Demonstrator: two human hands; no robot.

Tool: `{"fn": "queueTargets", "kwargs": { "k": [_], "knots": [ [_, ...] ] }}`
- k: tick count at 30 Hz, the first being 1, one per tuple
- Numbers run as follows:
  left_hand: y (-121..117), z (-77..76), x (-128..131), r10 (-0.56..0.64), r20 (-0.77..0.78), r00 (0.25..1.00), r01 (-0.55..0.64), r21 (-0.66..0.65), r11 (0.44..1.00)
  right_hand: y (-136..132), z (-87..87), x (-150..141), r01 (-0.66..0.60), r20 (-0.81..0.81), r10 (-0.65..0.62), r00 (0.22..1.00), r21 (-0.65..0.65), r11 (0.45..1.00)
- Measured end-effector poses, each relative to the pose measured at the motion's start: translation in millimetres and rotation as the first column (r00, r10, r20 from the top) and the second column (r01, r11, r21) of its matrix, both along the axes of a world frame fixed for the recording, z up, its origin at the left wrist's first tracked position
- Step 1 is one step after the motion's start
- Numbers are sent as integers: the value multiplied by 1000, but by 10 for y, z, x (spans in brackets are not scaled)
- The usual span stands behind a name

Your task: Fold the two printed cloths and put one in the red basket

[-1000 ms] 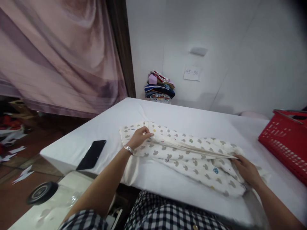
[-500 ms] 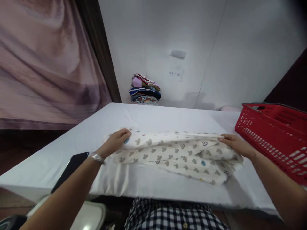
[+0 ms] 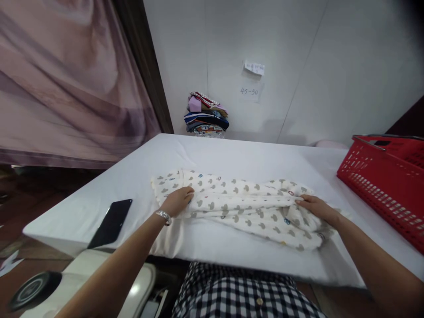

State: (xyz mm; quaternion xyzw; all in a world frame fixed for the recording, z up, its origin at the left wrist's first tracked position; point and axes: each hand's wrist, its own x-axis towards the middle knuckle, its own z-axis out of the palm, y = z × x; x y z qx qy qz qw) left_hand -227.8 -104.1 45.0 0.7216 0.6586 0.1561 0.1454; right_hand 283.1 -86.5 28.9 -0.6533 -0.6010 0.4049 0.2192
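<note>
A white cloth garment [image 3: 245,216] printed with grey mushroom shapes and a few coloured ones lies lengthwise across the white-covered table [image 3: 232,154]. Its exact kind is hard to make out. My left hand [image 3: 179,199], with a silver bracelet at the wrist, pinches a fold near the garment's left end. Toward the right end, my right hand [image 3: 316,207] grips the same long fold between thumb and fingers. The fold runs fairly taut between both hands. Past my right hand the fabric is bunched up, and its lower edge spreads toward me.
A black phone [image 3: 111,223] lies at the table's left edge. On the right stands a red perforated basket [image 3: 380,190]. Folded clothes [image 3: 207,115] are stacked against the wall behind the table. A lidded clear jar [image 3: 36,289] sits on a pale surface at lower left.
Both hands lifted a fold of the garment, then lowered it back onto the cloth. The open crease seen earlier is now covered by a layer. The view has shifted with my head.
</note>
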Motion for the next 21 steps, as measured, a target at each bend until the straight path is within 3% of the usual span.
{"fn": "queueTargets", "kwargs": {
  "k": [5,9,13,21],
  "knots": [
    [28,138,379,-253,37,967,240,210,948,-16,-52,-17,47,-62,-48,997,-25,999],
    [78,141,813,-433,109,895,408,197,892,-26,-119,-5,71,-100,-73,992,-24,997],
    [140,104,1038,-431,144,891,413,138,900,-47,-169,-2,47,-135,-45,990,16,999],
    [183,138,1104,-311,249,917,296,97,950,-58,-185,-16,64,-171,-58,984,28,998]
  ]
}}
